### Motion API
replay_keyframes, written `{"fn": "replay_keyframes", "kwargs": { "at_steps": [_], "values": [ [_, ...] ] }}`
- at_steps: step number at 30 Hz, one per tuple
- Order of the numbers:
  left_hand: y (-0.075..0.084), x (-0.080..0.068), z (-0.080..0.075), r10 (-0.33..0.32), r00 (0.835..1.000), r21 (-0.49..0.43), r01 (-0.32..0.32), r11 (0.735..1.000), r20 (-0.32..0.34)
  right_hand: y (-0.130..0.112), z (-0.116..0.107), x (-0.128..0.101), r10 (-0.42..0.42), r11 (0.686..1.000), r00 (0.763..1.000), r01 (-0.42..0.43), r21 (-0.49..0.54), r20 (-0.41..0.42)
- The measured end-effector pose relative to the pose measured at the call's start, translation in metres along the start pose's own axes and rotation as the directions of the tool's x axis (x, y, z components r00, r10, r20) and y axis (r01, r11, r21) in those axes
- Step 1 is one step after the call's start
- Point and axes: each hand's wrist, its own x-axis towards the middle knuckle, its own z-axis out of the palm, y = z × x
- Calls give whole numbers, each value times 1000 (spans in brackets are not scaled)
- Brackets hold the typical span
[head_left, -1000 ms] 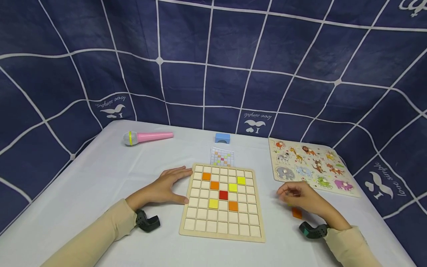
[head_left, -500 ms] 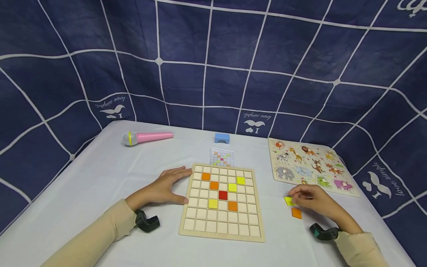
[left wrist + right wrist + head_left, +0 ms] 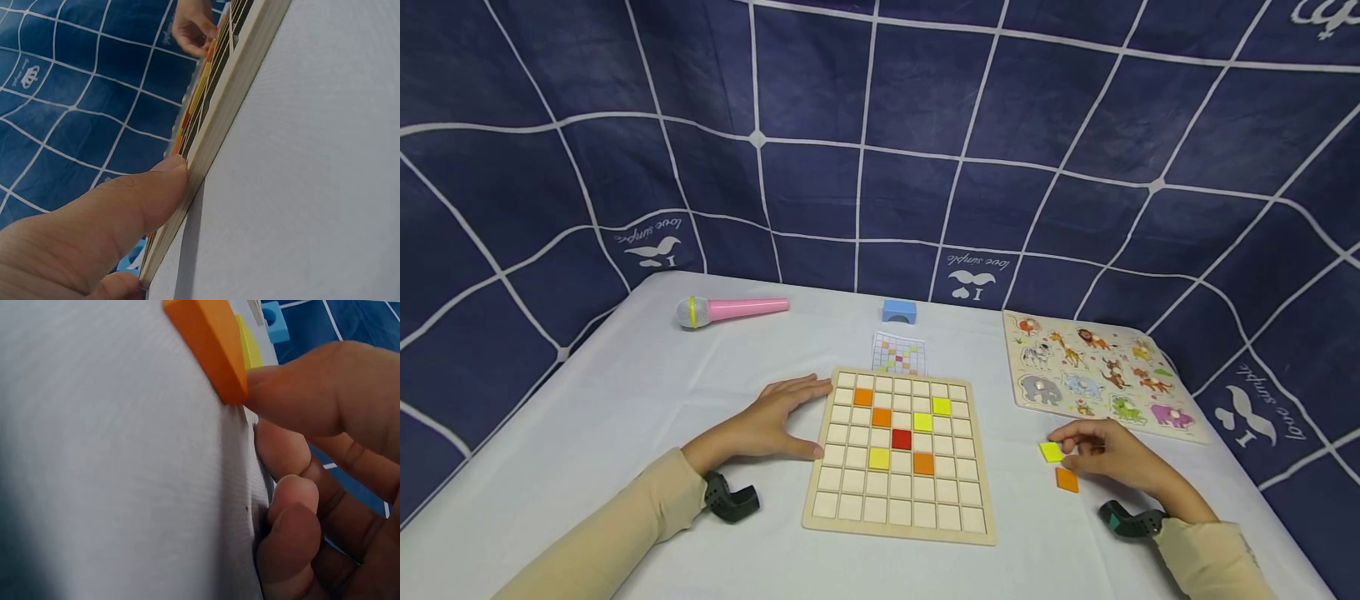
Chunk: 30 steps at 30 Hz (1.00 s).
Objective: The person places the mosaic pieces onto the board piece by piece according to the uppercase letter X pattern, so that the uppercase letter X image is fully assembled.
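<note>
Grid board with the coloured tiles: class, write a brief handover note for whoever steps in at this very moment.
Left hand: open, fingers flat on the table, thumb against the left edge of the grid board.
Right hand: fingers curled at the yellow tile on the table; whether it grips is unclear. The orange tile lies beside it.
Done: seven coloured tiles sit in the board.
Left: two loose tiles; the pattern card lies behind the board.

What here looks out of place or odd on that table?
Two loose tiles lie off the wooden grid board: a yellow tile and an orange tile on the cloth by the right hand. A pink toy microphone lies on its side far back. Nothing looks spilled or broken.
</note>
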Motion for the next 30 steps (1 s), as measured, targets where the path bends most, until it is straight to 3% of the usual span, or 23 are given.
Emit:
{"fn": "replay_keyframes", "kwargs": {
  "at_steps": [15,25,30],
  "values": [
    [1,-1,0,-3,1000,3,3,1000,-3,-13,9,3,2,988,997,-14,-153,-75],
    [0,-1,0,1,1000,16,-1,1000,-4,-28,22,11,-143,970,986,122,-209,-90],
    [0,0,0,2,1000,18,-2,1000,-2,-38,27,18,-144,972,987,127,-199,-73]
  ]
}}
